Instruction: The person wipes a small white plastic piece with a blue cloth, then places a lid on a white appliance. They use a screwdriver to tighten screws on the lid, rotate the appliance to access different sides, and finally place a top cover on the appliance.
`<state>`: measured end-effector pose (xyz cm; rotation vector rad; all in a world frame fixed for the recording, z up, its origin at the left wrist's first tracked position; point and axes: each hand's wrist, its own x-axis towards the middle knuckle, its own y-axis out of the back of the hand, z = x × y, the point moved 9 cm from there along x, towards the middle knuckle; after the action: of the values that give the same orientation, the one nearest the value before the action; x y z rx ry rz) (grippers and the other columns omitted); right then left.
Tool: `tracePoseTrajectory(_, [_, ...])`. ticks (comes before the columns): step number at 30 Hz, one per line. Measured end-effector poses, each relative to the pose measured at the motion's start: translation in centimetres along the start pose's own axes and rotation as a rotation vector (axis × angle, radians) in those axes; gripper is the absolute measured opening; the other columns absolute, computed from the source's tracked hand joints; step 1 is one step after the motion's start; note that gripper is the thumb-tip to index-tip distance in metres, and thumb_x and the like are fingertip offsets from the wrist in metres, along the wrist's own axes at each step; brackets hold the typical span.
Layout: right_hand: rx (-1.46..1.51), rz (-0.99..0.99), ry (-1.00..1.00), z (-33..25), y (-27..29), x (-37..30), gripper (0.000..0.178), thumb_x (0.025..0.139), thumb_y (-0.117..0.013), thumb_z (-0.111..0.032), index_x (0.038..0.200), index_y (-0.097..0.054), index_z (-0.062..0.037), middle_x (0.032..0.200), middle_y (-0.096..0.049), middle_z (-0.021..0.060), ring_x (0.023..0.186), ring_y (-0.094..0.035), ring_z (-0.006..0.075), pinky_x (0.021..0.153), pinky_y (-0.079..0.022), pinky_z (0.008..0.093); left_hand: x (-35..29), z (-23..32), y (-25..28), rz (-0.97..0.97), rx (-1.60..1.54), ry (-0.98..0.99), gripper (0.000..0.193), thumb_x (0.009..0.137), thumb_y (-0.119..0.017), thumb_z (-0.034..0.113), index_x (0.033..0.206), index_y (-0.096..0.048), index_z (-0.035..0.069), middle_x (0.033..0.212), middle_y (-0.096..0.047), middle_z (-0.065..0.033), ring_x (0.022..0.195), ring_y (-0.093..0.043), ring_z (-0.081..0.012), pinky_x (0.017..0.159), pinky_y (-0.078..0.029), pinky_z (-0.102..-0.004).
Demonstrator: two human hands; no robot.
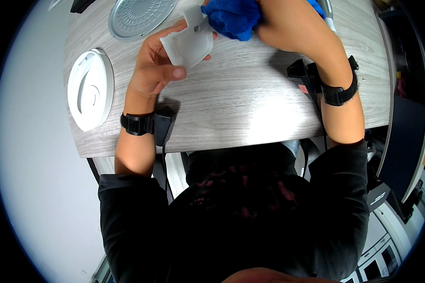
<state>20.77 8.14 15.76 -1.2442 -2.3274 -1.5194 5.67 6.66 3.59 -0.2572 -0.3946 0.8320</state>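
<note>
My left hand (157,70) is closed around a white plastic piece (190,46), thumb on its near edge and fingers behind it. The piece has a curved, scoop-like body, a narrower tab at the far end and a small dark spot near their junction. Close by at the far edge of the view, my right hand (274,21) grips a bunched blue cloth (233,19), which hides most of its fingers. The cloth reaches the tab of the white piece; whether it presses on it I cannot tell.
On the grey wood-grain table (222,108), a white oval lid-like part (107,89) lies at the left. A round grey perforated lid or tray (141,19) rests at the far left. Both wrists wear black straps with small devices (163,123) and cables.
</note>
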Motion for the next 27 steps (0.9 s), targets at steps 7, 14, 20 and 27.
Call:
tracePoseTrajectory(7, [-0.044,0.030,0.041,0.2,0.3,0.1,0.035,0.067,-0.065,0.006,0.100,-0.069,-0.0022,0.090,-0.061,0.0124,0.090,-0.056,0.0334,0.081,-0.046,0.0387,0.5,1.0,-0.3,0.027,-0.071,-0.048,0.070,0.072,-0.078,0.010,0.138,-0.056,0.003,0.133,-0.058,-0.0271,0.125,-0.057,-0.0390,0.101,-0.050,-0.0516])
tracePoseTrajectory(14, [0.114,0.094,0.060,-1.0,1.1,0.0,0.036,0.066,-0.064,0.008,0.100,-0.069,-0.0023,0.091,-0.063,0.0134,0.092,-0.057,0.0344,0.083,-0.047,0.0391,0.1,0.5,0.1,0.029,-0.092,-0.014,0.064,0.077,-0.076,0.017,0.134,-0.055,-0.001,0.131,-0.059,-0.0260,0.125,-0.057,-0.0385,0.102,-0.049,-0.0536])
tracePoseTrajectory(20, [0.046,0.082,0.037,1.0,-0.1,-0.2,0.036,0.065,-0.065,0.008,0.099,-0.069,-0.0020,0.090,-0.063,0.0141,0.091,-0.057,0.0352,0.081,-0.047,0.0397,0.6,0.8,-0.8,-0.007,-0.088,-0.019,0.061,0.078,-0.076,0.015,0.133,-0.055,-0.004,0.129,-0.061,-0.0247,0.124,-0.058,-0.0379,0.102,-0.049,-0.0555])
tracePoseTrajectory(27, [0.064,0.144,0.026,-1.0,0.7,0.0,0.034,0.065,-0.065,0.009,0.096,-0.068,-0.0020,0.088,-0.062,0.0139,0.089,-0.057,0.0361,0.079,-0.047,0.0400,0.0,0.1,0.5,0.069,-0.120,-0.010,0.061,0.078,-0.077,0.013,0.134,-0.056,-0.001,0.129,-0.061,-0.0224,0.124,-0.058,-0.0361,0.105,-0.045,-0.0579])
